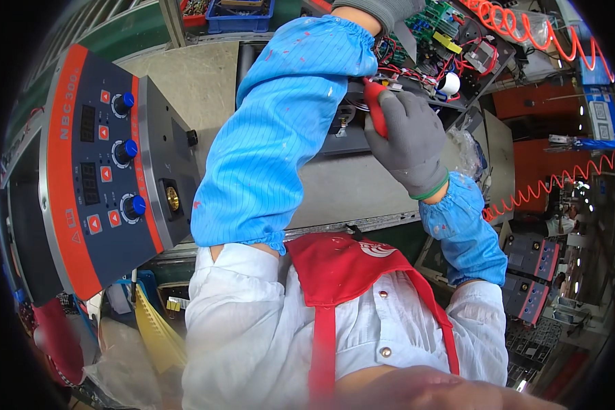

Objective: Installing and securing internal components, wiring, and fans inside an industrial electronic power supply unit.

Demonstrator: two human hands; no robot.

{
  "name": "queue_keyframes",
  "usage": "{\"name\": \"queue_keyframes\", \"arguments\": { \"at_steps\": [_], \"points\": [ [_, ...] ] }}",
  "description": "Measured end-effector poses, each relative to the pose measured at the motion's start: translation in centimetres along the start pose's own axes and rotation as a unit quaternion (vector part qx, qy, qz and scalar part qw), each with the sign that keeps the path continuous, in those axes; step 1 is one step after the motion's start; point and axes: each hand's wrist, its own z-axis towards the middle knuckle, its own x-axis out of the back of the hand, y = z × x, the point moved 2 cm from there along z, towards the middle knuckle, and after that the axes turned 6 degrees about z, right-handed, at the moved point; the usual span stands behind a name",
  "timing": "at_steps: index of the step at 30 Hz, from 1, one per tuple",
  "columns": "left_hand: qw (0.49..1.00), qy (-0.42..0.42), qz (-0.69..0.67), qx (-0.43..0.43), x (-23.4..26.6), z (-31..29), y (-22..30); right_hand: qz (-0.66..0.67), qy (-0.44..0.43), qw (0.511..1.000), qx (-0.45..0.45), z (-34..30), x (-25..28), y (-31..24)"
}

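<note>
My right hand (411, 140), in a grey glove, is closed around a tool with a red handle (376, 106). The tool's working end is hidden beside my left sleeve, so its kind does not show. It reaches into the near part of an opened electrical unit with wires and a green circuit board (439, 19). Stretched across to the far side of that unit, my left hand (383, 9) is also gloved in grey. The picture's top edge cuts it off and its fingers are hidden. A white round part (449, 84) sits among the red wires.
A control unit with blue knobs (92, 178) stands at the left on the grey worktop (328, 195). Coiled red air hoses (560, 181) hang at the right. A blue bin (240, 17) is at the far left. More panelled units (529, 277) stand at lower right.
</note>
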Motion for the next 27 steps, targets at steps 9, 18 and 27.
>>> {"name": "queue_keyframes", "arguments": {
  "at_steps": [9,18,27],
  "points": [
    [1.000,0.019,-0.002,0.006,0.1,-0.2,-0.3,-0.019,-0.007,1.000,-0.003,-0.6,-1.1,-0.1],
    [0.999,0.039,0.022,-0.005,-1.0,0.7,-0.5,0.007,0.029,0.999,-0.034,-1.1,-0.7,0.6],
    [0.999,0.020,0.044,0.004,-0.9,0.7,-0.3,0.083,0.105,0.990,-0.052,-3.9,2.9,1.5]
  ]
}}
